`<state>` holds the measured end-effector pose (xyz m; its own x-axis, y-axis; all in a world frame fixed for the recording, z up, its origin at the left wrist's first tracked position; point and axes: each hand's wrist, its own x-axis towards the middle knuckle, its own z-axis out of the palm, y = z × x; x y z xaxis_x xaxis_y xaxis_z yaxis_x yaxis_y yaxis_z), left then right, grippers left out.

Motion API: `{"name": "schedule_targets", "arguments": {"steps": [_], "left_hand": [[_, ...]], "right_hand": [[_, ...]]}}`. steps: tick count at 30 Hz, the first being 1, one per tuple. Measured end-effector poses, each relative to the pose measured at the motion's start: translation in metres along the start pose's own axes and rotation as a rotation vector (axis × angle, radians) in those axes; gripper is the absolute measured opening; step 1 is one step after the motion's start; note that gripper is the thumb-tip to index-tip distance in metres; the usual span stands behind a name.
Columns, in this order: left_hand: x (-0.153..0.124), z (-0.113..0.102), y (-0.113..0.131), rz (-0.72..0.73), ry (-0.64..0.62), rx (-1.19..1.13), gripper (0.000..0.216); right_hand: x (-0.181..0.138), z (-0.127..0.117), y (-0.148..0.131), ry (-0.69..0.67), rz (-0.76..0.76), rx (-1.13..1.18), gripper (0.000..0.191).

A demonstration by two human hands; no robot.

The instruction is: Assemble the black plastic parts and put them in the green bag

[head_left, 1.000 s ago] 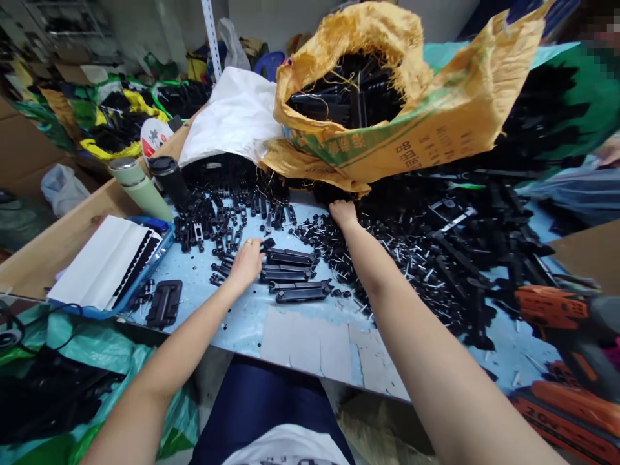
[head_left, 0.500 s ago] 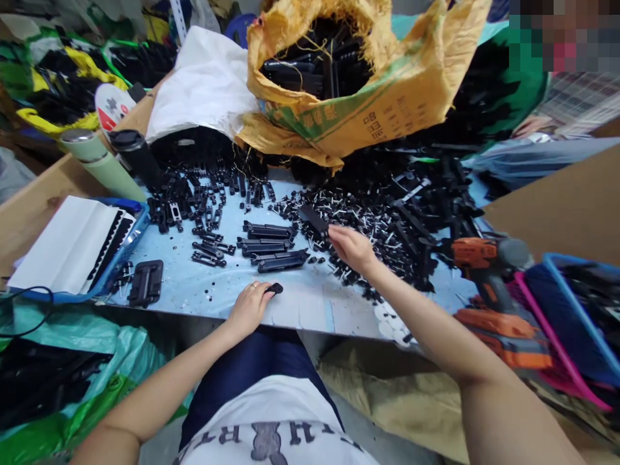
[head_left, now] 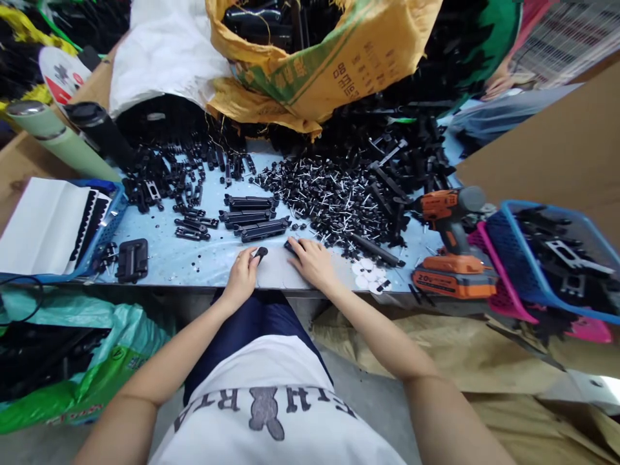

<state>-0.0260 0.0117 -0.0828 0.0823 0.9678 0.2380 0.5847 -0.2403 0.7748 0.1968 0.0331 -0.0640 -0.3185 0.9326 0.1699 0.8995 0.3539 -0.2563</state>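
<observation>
My left hand [head_left: 242,274] is closed around a small black plastic piece [head_left: 261,252], whose rounded end sticks out past the thumb, above the table's front edge. Just to its right, my right hand [head_left: 312,261] has its fingers bent over a dark plastic part [head_left: 289,246]; most of that part is hidden under the fingers. Behind both hands lie several long black assembled bars [head_left: 261,228] in a stack of rows. A heap of small black pieces with metal pins [head_left: 329,194] spreads behind my right hand.
An orange cordless drill [head_left: 453,245] stands at the right beside a blue basket [head_left: 508,258]. White discs [head_left: 371,274] lie near the front edge. A yellow sack [head_left: 378,58] stands at the back. At left are a blue tray [head_left: 90,265] and a green flask [head_left: 62,139].
My right hand has come from the heap toward the front edge, close to my left hand. My left hand keeps its black piece. The whole view has shifted.
</observation>
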Motion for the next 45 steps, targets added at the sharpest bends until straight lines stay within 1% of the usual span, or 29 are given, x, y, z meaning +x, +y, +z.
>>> {"name": "schedule_targets", "arguments": {"steps": [1,3,6,8,10,12,13,15,17,19,22,24,25,27,29,31,32,34,35,36,37,38,39,40,41,42,43,44,45], "left_hand": [[0.000,0.002,0.004,-0.017,0.013,-0.036,0.031],[0.001,0.006,0.012,-0.027,0.025,-0.098,0.033],[0.003,0.008,0.022,-0.018,0.027,-0.191,0.036],[0.005,0.006,0.028,-0.006,0.033,-0.215,0.036],[0.006,0.001,0.033,0.027,0.029,-0.190,0.034],[0.006,-0.005,0.038,0.060,0.012,-0.146,0.033],[0.005,-0.008,0.040,0.070,0.003,-0.127,0.033],[0.004,-0.010,0.044,0.070,0.000,-0.095,0.033],[0.001,-0.007,0.049,0.068,0.020,-0.077,0.033],[-0.002,0.001,0.053,0.083,0.084,-0.075,0.034],[-0.004,0.012,0.061,0.120,0.243,-0.089,0.035],[-0.003,0.015,0.064,0.134,0.329,-0.095,0.036],[-0.001,0.014,0.065,0.150,0.340,-0.098,0.036],[0.004,0.010,0.062,0.207,0.304,-0.107,0.035],[0.008,0.006,0.056,0.262,0.205,-0.118,0.034],[0.007,0.008,0.049,0.247,0.142,-0.112,0.034],[0.005,0.011,0.045,0.207,0.141,-0.101,0.034],[-0.002,0.018,0.038,0.085,0.176,-0.052,0.036],[-0.005,0.021,0.035,0.030,0.183,0.000,0.037],[-0.007,0.022,0.033,0.002,0.158,0.073,0.038],[-0.008,0.023,0.031,0.019,0.092,0.159,0.038],[-0.007,0.022,0.031,0.085,-0.014,0.248,0.040],[-0.003,0.020,0.031,0.185,-0.138,0.325,0.040],[0.002,0.018,0.032,0.298,-0.260,0.382,0.040],[0.008,0.016,0.033,0.398,-0.358,0.423,0.040],[0.014,0.014,0.034,0.464,-0.420,0.455,0.040],[0.020,0.013,0.035,0.496,-0.442,0.487,0.039],[0.024,0.012,0.036,0.497,-0.438,0.523,0.039],[0.027,0.010,0.036,0.478,-0.422,0.559,0.039]], "right_hand": [[0.008,0.005,-0.006,0.001,0.016,0.100,0.042],[0.017,0.011,-0.016,0.031,0.048,0.404,0.038],[0.016,0.011,-0.028,0.056,0.089,0.872,0.042],[0.013,0.008,-0.033,0.000,0.112,1.065,0.047],[0.010,0.004,-0.035,-0.081,0.114,1.176,0.049],[0.009,0.000,-0.034,-0.124,0.085,1.197,0.048],[0.009,-0.002,-0.032,-0.124,0.055,1.173,0.047],[0.009,-0.005,-0.029,-0.088,-0.017,1.084,0.045],[0.009,-0.008,-0.029,-0.029,-0.078,0.991,0.044],[0.007,-0.010,-0.032,0.041,-0.109,0.924,0.044],[0.002,-0.011,-0.042,0.115,-0.102,0.889,0.044],[-0.001,-0.009,-0.049,0.155,-0.074,0.902,0.045],[-0.002,-0.007,-0.052,0.174,-0.063,0.912,0.045],[-0.005,-0.001,-0.055,0.207,-0.057,0.918,0.047],[-0.008,0.007,-0.057,0.219,-0.050,0.903,0.049],[-0.009,0.014,-0.055,0.202,-0.039,0.865,0.049],[-0.008,0.016,-0.053,0.173,-0.053,0.825,0.049],[-0.004,0.014,-0.041,0.094,-0.123,0.668,0.049],[0.001,0.010,-0.030,0.065,-0.156,0.556,0.049],[0.007,0.002,-0.015,0.060,-0.164,0.435,0.048],[0.013,-0.009,0.004,0.087,-0.134,0.312,0.047],[0.021,-0.021,0.026,0.141,-0.065,0.197,0.045],[0.030,-0.034,0.050,0.217,0.045,0.086,0.043],[0.039,-0.047,0.075,0.282,0.183,-0.040,0.043],[0.047,-0.059,0.100,0.312,0.320,-0.174,0.044],[0.055,-0.070,0.123,0.298,0.443,-0.296,0.046],[0.061,-0.079,0.144,0.238,0.534,-0.382,0.046],[0.066,-0.086,0.160,0.154,0.592,-0.434,0.046],[0.069,-0.091,0.173,0.065,0.616,-0.454,0.047]]}}
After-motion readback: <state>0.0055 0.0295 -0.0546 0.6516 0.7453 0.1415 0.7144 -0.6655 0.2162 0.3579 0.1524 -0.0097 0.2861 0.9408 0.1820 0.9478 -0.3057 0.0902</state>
